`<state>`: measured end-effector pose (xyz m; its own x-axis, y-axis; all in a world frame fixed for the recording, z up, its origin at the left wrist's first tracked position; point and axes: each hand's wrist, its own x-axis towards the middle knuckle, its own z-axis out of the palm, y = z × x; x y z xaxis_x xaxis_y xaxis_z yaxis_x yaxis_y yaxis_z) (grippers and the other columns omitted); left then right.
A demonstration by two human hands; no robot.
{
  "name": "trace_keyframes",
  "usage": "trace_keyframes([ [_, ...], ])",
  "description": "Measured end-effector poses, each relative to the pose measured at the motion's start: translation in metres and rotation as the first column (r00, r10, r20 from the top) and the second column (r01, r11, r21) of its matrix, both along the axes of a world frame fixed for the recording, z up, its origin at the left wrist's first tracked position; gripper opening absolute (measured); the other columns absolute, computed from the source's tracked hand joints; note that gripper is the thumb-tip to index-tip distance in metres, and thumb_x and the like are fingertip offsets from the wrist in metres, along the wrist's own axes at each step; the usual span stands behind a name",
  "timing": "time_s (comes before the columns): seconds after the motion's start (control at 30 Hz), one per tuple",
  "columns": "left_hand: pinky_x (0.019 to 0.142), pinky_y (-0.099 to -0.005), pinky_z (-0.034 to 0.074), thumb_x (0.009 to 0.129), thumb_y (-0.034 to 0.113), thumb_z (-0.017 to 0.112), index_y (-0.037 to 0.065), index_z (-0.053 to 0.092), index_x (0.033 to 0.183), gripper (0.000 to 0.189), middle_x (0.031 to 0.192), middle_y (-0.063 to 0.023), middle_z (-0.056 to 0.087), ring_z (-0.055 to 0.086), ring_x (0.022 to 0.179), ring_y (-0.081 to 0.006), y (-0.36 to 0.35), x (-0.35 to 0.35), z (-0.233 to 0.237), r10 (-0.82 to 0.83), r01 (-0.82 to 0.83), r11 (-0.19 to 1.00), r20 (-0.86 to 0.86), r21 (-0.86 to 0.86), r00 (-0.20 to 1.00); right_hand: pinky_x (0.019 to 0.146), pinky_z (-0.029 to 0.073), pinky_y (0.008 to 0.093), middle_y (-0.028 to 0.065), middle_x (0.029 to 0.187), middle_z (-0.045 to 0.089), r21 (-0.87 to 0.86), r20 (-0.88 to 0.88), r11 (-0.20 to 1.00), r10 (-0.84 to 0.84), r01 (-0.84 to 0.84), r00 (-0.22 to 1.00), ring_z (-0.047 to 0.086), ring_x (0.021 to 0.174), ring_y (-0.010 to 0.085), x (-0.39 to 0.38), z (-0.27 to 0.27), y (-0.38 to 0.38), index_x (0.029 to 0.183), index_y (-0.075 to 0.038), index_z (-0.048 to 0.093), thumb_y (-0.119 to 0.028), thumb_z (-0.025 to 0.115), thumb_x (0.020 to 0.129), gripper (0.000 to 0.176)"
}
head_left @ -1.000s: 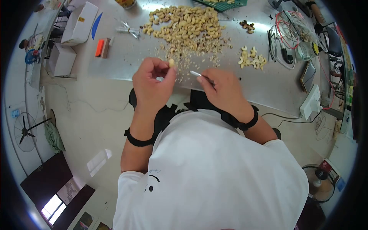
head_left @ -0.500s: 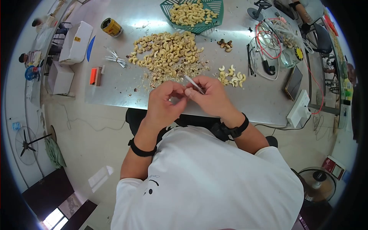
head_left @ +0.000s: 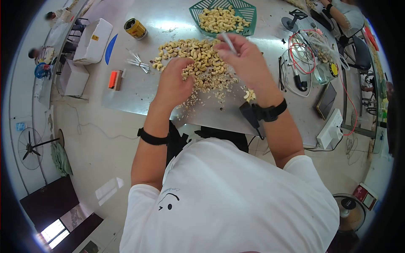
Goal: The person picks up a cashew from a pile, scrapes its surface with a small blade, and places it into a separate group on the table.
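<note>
My left hand (head_left: pixel 174 82) is at the left side of the cashew pile (head_left: pixel 202 55), its fingers bent and its thumb apart from them, with nothing visible in it. A slim pale-grey stick (head_left: pixel 229 44) pokes up from my right hand (head_left: pixel 249 63), which grips it over the right part of the pile. Just beyond that hand lies a green slatted basket (head_left: pixel 253 19) with peeled cashews (head_left: pixel 223 19) inside. Bits of skin and crumbs (head_left: pixel 211 84) are scattered nearer me. A few pale cashews (head_left: pixel 249 95) show beside my right wrist, partly hidden.
To the left are a yellow-and-dark tin (head_left: pixel 136 29), several white sticks (head_left: pixel 138 63) and an orange-and-white box (head_left: pixel 115 80). Tangled cables (head_left: pixel 301 55), a phone (head_left: pixel 326 101) and a power strip (head_left: pixel 330 128) occupy the right side. Other people sit near the far edges.
My hands have separated and moved forward from the table's near edge. The left is now at the pile; the right, still holding the stick, has risen toward the basket.
</note>
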<state>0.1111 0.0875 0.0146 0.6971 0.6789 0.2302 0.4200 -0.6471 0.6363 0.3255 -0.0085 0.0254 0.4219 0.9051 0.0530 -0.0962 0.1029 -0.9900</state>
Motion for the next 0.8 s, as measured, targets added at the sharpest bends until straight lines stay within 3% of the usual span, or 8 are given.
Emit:
trace_keyframes([
  [0.13, 0.103, -0.0442, 0.05, 0.081, -0.001, 0.069, 0.005, 0.069, 0.117, 0.036, 0.123, -0.0171, 0.066, 0.063, 0.117, -0.0371, 0.02, 0.016, -0.027, 0.011, -0.027, 0.974, 0.07, 0.225, 0.997, 0.076, 0.052, 0.0258, 0.0021, 0.097, 0.071, -0.137, 0.023, 0.987, 0.092, -0.088, 0.995, 0.063, 0.085, 0.0091, -0.013, -0.015, -0.007, 0.119, -0.001, 0.069, -0.01, 0.074, 0.093, 0.028],
  [0.23, 0.098, -0.0458, 0.052, 0.082, 0.001, 0.069, 0.005, 0.071, 0.114, 0.032, 0.116, -0.0176, 0.066, 0.064, 0.111, -0.0373, 0.035, 0.023, -0.035, 0.131, -0.103, 0.966, -0.105, 0.237, 0.986, 0.073, 0.051, 0.026, 0.0014, 0.093, 0.07, -0.225, 0.051, 0.969, 0.112, -0.098, 0.992, 0.062, 0.081, 0.0087, -0.019, -0.012, -0.017, 0.116, -0.001, 0.07, -0.012, 0.074, 0.092, 0.026],
  [0.33, 0.094, -0.046, 0.052, 0.083, 0.003, 0.07, 0.005, 0.072, 0.11, 0.028, 0.11, -0.0177, 0.066, 0.064, 0.107, -0.0378, 0.042, 0.026, -0.038, 0.126, -0.088, 0.975, -0.18, 0.204, 0.976, 0.071, 0.05, 0.0261, 0.001, 0.091, 0.069, -0.274, 0.078, 0.956, 0.131, -0.105, 0.988, 0.06, 0.078, 0.0086, -0.013, -0.019, -0.03, 0.114, -0.002, 0.071, -0.013, 0.075, 0.091, 0.026],
  [0.63, 0.088, -0.0459, 0.053, 0.079, 0.006, 0.072, 0.005, 0.07, 0.103, 0.024, 0.101, -0.0171, 0.066, 0.064, 0.1, -0.0378, 0.045, 0.032, -0.037, 0.117, -0.066, 0.973, -0.227, 0.221, 0.967, 0.07, 0.05, 0.0273, -0.002, 0.084, 0.065, -0.309, 0.09, 0.939, 0.186, -0.15, 0.978, 0.058, 0.076, 0.008, -0.012, -0.027, -0.049, 0.11, -0.004, 0.072, -0.014, 0.075, 0.09, 0.022],
  [0.73, 0.082, -0.044, 0.054, 0.077, 0.006, 0.072, 0.004, 0.068, 0.1, 0.024, 0.097, -0.0165, 0.066, 0.064, 0.09, -0.0392, 0.048, 0.03, -0.036, 0.073, -0.034, 0.983, -0.215, 0.183, 0.974, 0.07, 0.049, 0.0271, -0.0024, 0.084, 0.065, -0.334, 0.083, 0.929, 0.199, -0.161, 0.977, 0.058, 0.076, 0.0076, -0.014, -0.024, -0.053, 0.11, -0.004, 0.072, -0.014, 0.075, 0.09, 0.022],
  [0.8, 0.078, -0.0403, 0.055, 0.078, 0.005, 0.073, 0.004, 0.067, 0.1, 0.023, 0.093, -0.0149, 0.066, 0.065, 0.083, -0.0353, 0.048, 0.03, -0.033, 0.044, -0.01, 0.989, -0.236, 0.145, 0.971, 0.071, 0.049, 0.0269, -0.0026, 0.084, 0.065, -0.329, 0.075, 0.931, 0.191, -0.157, 0.979, 0.058, 0.076, 0.0073, -0.015, -0.024, -0.056, 0.109, -0.005, 0.072, -0.014, 0.075, 0.09, 0.021],
])
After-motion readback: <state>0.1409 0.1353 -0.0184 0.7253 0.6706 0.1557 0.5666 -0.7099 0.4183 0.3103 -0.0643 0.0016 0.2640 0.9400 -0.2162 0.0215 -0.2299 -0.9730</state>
